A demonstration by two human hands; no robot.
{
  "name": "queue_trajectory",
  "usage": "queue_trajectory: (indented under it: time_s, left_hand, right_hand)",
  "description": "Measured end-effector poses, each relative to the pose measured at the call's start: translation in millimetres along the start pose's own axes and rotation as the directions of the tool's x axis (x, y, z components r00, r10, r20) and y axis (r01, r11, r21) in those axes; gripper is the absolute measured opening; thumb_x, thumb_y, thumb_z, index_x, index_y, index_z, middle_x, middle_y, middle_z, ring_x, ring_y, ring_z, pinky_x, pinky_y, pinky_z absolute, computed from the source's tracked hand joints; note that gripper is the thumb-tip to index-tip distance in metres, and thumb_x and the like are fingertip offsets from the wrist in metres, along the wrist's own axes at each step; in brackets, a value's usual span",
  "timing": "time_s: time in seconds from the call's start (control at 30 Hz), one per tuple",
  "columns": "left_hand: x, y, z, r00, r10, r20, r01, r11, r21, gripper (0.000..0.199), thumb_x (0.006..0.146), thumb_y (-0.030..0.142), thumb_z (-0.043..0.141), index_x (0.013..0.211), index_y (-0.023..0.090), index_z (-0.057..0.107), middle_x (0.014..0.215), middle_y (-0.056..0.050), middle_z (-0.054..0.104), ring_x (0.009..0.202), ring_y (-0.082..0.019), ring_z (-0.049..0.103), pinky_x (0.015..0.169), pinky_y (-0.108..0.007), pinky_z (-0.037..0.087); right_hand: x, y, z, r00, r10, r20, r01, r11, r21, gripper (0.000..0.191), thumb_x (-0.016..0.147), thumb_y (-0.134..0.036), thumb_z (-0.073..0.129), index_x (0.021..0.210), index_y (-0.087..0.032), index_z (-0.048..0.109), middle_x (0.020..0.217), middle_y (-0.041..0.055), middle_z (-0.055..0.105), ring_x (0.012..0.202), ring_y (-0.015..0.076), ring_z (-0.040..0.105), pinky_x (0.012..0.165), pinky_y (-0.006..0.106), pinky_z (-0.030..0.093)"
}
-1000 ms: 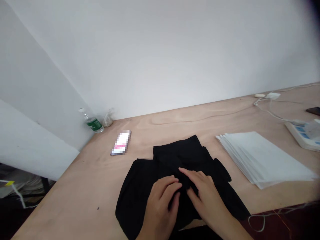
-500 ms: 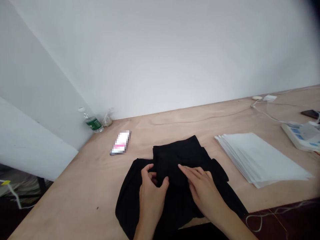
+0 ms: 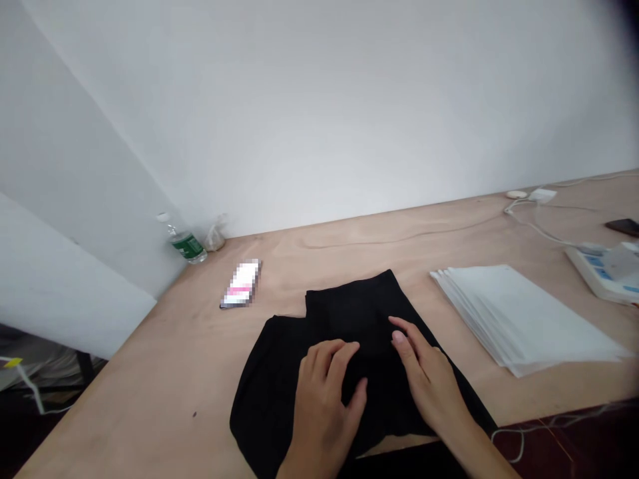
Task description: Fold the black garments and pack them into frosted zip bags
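A black cloth garment [image 3: 349, 313] lies partly folded on the wooden table; its exact kind does not show. My left hand [image 3: 327, 392] is over the garment's middle, fingers bent and the thumb apart from them. To the right, my right hand [image 3: 429, 379] rests at the garment's right side, its index finger stretched toward the cloth and the thumb slightly apart from it. I see no cloth gripped in either hand. Dark fabric hides the separate layers, and the remaining fingers of my right hand are mostly out of sight.
White sheet-like packets [image 3: 519, 313] lie stacked to the right. A lit phone [image 3: 242, 283], a green-labelled bottle [image 3: 188, 246] and a small plastic bag [image 3: 215, 236] are at the back left. A power strip [image 3: 606, 273], cables and a dark phone [image 3: 623, 227] lie far right.
The flap that stuck out at the garment's right side no longer shows, leaving a straighter edge. My left hand has moved right over the cloth; my right hand has shifted right.
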State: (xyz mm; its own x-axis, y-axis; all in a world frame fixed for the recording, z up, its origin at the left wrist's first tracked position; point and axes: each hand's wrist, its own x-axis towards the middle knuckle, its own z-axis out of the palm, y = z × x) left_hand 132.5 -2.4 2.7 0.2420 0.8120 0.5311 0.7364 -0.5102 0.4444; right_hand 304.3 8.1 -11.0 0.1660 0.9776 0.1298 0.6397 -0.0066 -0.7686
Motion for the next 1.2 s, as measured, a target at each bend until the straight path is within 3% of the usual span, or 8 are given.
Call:
queue_trajectory:
  time_s: [0.1,0.2,0.37,0.53,0.7,0.93,1.03,1.2]
  left_hand:
    - [-6,-7,0.5,0.998,-0.050,0.028,0.049,0.998,0.037,0.040,0.070,0.010,0.059,0.108,0.024,0.054,0.106,-0.007,0.054,0.097,-0.023,0.054,0.079,-0.040,0.049]
    - [-9,-13,0.2,0.985,-0.157,0.074,0.158,0.987,-0.015,0.038,0.071,0.009,0.059,0.106,0.024,0.054,0.105,-0.006,0.053,0.095,-0.021,0.054,0.079,-0.037,0.050]
    - [-7,-9,0.4,0.961,-0.252,0.117,0.267,0.952,-0.146,0.036,0.071,0.011,0.060,0.104,0.024,0.053,0.098,-0.004,0.055,0.089,-0.019,0.056,0.076,-0.035,0.050]
    - [0,-7,-1.1,0.945,-0.285,0.164,0.314,0.928,-0.199,0.031,0.069,0.014,0.063,0.097,0.023,0.055,0.090,-0.001,0.056,0.082,-0.017,0.056,0.072,-0.032,0.049]
    - [-2,-7,0.4,0.955,-0.240,0.176,0.263,0.957,-0.123,0.017,0.073,0.006,0.052,0.083,0.021,0.054,0.078,0.001,0.055,0.070,-0.014,0.054,0.063,-0.027,0.046]
    - [-11,-1,13.4,0.984,-0.138,0.109,0.123,0.984,0.130,0.022,0.071,0.003,0.047,0.084,0.021,0.051,0.078,-0.002,0.055,0.068,-0.018,0.052,0.060,-0.030,0.042]
    - [-10,0,15.9,0.989,-0.107,0.099,0.090,0.983,0.162,0.025,0.072,0.004,0.047,0.090,0.020,0.052,0.078,-0.002,0.055,0.068,-0.018,0.051,0.060,-0.030,0.040]
    - [-8,2,15.9,0.990,-0.088,0.114,0.067,0.981,0.184,0.019,0.069,0.002,0.048,0.074,0.020,0.049,0.065,0.001,0.052,0.061,-0.016,0.050,0.059,-0.029,0.035]
  right_hand:
    - [5,-2,-2,0.997,0.057,0.046,-0.058,0.998,0.032,0.042,0.086,-0.048,0.036,0.118,-0.025,0.050,0.076,0.0011,0.065,0.062,0.0189,0.059,0.062,0.033,0.044]
    - [7,-5,0,0.998,0.016,0.058,-0.017,1.000,0.012,0.045,0.080,-0.045,0.047,0.120,-0.024,0.047,0.074,0.0000,0.063,0.055,0.0162,0.055,0.060,0.033,0.043]
    - [0,-12,-3,0.997,-0.071,0.013,0.071,0.997,0.013,0.042,0.078,-0.033,0.048,0.120,-0.026,0.048,0.076,0.0008,0.060,0.057,0.0152,0.053,0.057,0.030,0.042]
    - [-3,-6,-7,0.999,-0.001,0.042,-0.003,0.996,0.093,0.038,0.080,-0.031,0.045,0.117,-0.027,0.049,0.076,-0.0003,0.059,0.058,0.0145,0.054,0.052,0.027,0.040]
    - [-3,-6,-7,0.998,-0.014,0.064,0.002,0.983,0.182,0.036,0.082,-0.030,0.043,0.116,-0.026,0.049,0.072,-0.0012,0.057,0.063,0.0152,0.057,0.055,0.026,0.042]
    - [-6,0,-5,0.992,-0.024,0.122,0.035,0.995,-0.093,0.033,0.083,-0.028,0.040,0.113,-0.028,0.053,0.080,0.0014,0.063,0.076,0.0204,0.059,0.072,0.037,0.042]
    - [-4,5,-5,0.987,-0.050,0.156,0.065,0.994,-0.087,0.036,0.085,-0.028,0.036,0.118,-0.029,0.051,0.088,0.0018,0.064,0.079,0.0197,0.059,0.075,0.037,0.043]
    - [0,5,-8,0.977,-0.121,0.177,0.154,0.971,-0.181,0.037,0.084,-0.025,0.038,0.118,-0.029,0.052,0.085,0.0026,0.063,0.080,0.0206,0.058,0.073,0.038,0.044]
